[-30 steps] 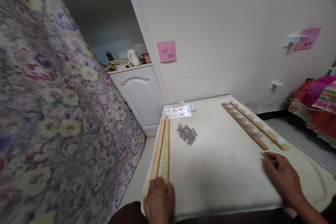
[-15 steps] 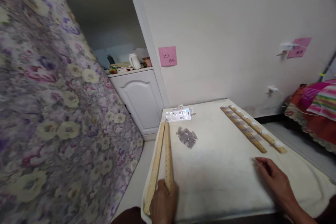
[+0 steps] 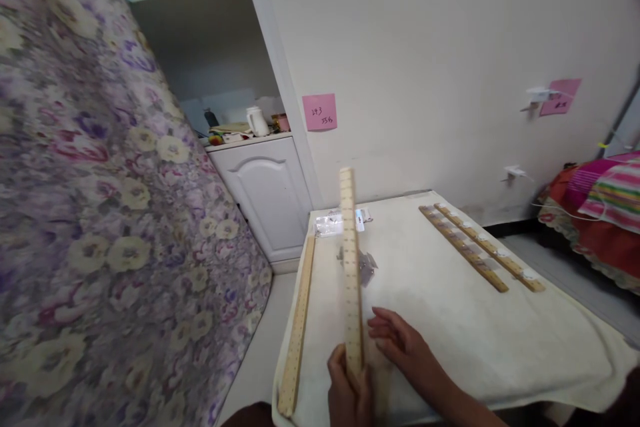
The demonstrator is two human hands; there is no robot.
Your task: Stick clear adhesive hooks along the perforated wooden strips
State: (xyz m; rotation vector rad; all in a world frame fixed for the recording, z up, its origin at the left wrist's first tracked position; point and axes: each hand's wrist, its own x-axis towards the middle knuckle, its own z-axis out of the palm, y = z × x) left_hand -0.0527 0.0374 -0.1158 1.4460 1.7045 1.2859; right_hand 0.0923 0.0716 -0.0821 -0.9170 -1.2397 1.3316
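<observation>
My left hand (image 3: 349,390) is wrapped round the near end of a long pale wooden strip (image 3: 351,267) marked with rows of small holes or dots. Its far end is raised off the table, in front of a small pile of greyish, clear-looking pieces (image 3: 369,268). Just right of the strip, my right hand (image 3: 397,337) hovers with its fingers stretched out and nothing in them. A second strip of the same kind (image 3: 299,330) lies along the table's left edge.
Two wooden strips bearing attached pieces, a left one (image 3: 467,253) and a right one (image 3: 500,255), lie at the table's right side. Clear plastic packaging (image 3: 327,225) rests at the back left of the cloth-covered table (image 3: 440,347). A floral curtain (image 3: 150,267) hangs at left.
My left hand has lifted one wooden strip off the table and brought it to the right. My right hand has moved left, close to that strip.
</observation>
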